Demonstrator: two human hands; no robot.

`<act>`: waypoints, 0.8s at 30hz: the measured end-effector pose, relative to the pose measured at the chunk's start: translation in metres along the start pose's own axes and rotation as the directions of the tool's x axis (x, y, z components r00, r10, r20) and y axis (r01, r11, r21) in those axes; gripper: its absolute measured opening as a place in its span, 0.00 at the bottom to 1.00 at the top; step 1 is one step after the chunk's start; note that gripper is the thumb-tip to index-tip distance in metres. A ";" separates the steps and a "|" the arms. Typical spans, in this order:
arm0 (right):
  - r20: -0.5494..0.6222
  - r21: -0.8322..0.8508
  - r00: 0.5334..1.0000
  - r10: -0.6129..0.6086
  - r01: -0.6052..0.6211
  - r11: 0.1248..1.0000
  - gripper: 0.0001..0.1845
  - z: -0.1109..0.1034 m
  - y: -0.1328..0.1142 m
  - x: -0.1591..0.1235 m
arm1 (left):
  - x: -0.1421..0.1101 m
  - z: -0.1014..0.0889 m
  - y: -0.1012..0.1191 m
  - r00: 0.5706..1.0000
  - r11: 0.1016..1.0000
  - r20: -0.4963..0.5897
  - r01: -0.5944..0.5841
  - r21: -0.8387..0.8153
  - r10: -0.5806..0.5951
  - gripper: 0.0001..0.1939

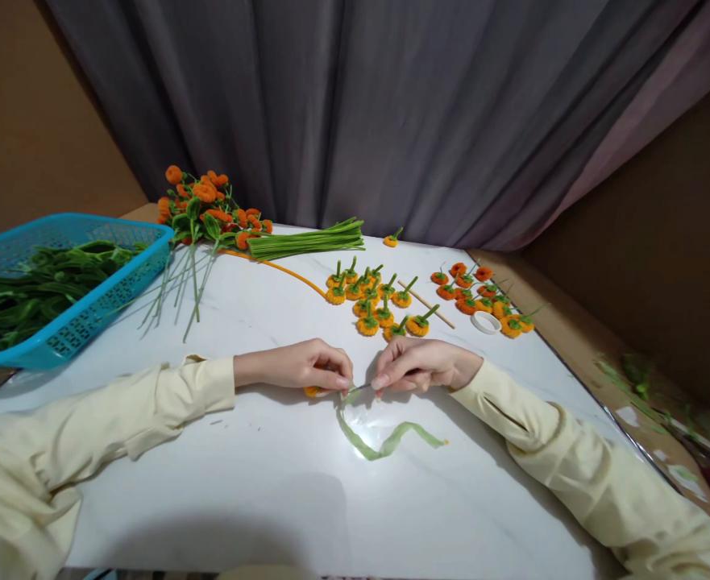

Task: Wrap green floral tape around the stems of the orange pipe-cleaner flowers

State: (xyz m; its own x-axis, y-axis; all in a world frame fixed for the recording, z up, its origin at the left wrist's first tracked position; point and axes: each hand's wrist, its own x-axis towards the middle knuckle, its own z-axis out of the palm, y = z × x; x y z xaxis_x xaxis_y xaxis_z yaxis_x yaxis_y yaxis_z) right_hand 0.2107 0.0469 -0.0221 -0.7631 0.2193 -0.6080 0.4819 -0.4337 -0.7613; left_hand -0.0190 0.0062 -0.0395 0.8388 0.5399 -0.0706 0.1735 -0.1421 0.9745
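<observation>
Near the middle of the table, my left hand [315, 366] is closed, thumb against fingers, around an orange chenille flower. Only a bit of the orange flower [312, 391] shows under the fingers. My right hand [421, 366] pinches the thin wire stem [360, 388] that spans the small gap between both hands. From the left fingertips a pale green strip of floral tape [391, 443] hangs down and lies in a loose wave on the table, its far end to the right. How the fingers overlap on the stem is partly hidden.
Beyond my hands lie several yellow-orange flower heads [367, 325], a thin stick [430, 306], more orange flowers [467, 304] and a white ring [486, 322]. Green stems [309, 240] and an orange bouquet [205, 190] lie behind. A blue basket [82, 322] of leaves stands left.
</observation>
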 end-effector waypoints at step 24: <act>-0.112 -0.049 0.993 -0.047 0.042 0.998 0.12 -0.018 0.011 -0.009 | -0.001 -0.002 -0.003 1.000 1.000 0.003 -0.010 -0.009 0.010 0.14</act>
State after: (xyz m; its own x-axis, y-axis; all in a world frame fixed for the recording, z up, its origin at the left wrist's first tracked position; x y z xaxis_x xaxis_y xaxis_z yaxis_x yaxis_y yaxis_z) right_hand 0.2302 0.0557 -0.0289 -0.7322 0.3358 -0.5926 0.4699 -0.3808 -0.7964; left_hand -0.0213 0.0084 -0.0419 0.8421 0.5358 -0.0613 0.1601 -0.1397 0.9772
